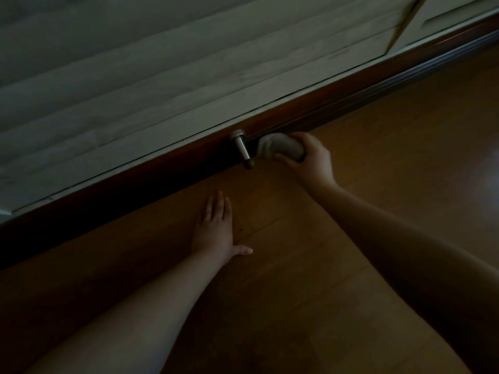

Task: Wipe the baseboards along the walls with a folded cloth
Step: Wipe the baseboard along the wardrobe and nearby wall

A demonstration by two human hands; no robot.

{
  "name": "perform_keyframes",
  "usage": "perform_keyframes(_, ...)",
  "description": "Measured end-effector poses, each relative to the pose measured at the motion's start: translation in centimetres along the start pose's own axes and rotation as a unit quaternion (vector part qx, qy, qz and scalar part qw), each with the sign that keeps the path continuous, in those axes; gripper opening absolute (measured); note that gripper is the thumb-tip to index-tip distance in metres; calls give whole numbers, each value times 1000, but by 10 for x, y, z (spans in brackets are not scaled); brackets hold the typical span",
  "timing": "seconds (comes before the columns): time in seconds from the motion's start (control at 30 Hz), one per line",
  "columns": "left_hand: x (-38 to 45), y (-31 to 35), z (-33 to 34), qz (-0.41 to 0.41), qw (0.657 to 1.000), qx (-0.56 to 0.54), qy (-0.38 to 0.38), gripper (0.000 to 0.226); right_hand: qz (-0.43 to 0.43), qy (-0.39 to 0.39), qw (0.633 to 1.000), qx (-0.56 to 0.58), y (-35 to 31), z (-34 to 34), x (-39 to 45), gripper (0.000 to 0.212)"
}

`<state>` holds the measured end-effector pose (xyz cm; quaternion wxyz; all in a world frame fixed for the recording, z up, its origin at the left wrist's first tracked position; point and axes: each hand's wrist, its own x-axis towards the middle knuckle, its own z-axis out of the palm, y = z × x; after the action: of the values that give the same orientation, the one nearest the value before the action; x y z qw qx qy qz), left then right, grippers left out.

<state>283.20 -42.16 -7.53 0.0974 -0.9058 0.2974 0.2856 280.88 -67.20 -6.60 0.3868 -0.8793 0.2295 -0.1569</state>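
Dimly, from my head camera I see a pale grey wall of wide horizontal panels [162,63] filling the upper left of the frame, and a brown wooden plank floor [391,147] taking the lower right. Between them a dark reddish-brown wooden baseboard [310,101] runs as a diagonal band from the lower left edge up to the upper right corner. My left hand [216,230] lies flat on the floor near the centre of the frame, fingers straight and together, thumb spread to the side, holding nothing. My right hand [307,160], just right of centre, has its fingers and thumb curled round a bunched whitish-grey folded cloth [278,148]. The cloth's far end sits against the foot of the baseboard. Just left of the cloth, a small silver metal cylindrical door stopper with a dark rubber tip [242,149] juts out from the baseboard toward the floor; whether cloth and stopper touch I cannot tell.
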Motion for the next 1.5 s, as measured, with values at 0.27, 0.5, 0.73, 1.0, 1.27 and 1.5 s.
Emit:
perform_keyframes(0.27,-1,-2,-2,11,1000,11,-10,138,-31,-61,997,-36,-18,19,7,51)
perform_keyframes(0.5,-4,-1,-5,15,1000,0,-6,136,14,-32,993,-111,30,-48,42,51)
perform_keyframes(0.73,-5,0,-9,10,1000,-8,-17,135,90,58,987,-124,54,-83,57,40)
perform_keyframes(1.0,-5,1,-8,-1,1000,-21,-19,135,69,99,991,-52,19,-58,23,51)
perform_keyframes(1.27,-1,-2,0,6,1000,-5,-3,138,-64,22,997,-24,-52,3,-1,50)
perform_keyframes(1.5,-2,0,-5,8,1000,9,-10,137,-51,-10,998,-35,-34,-12,23,48)
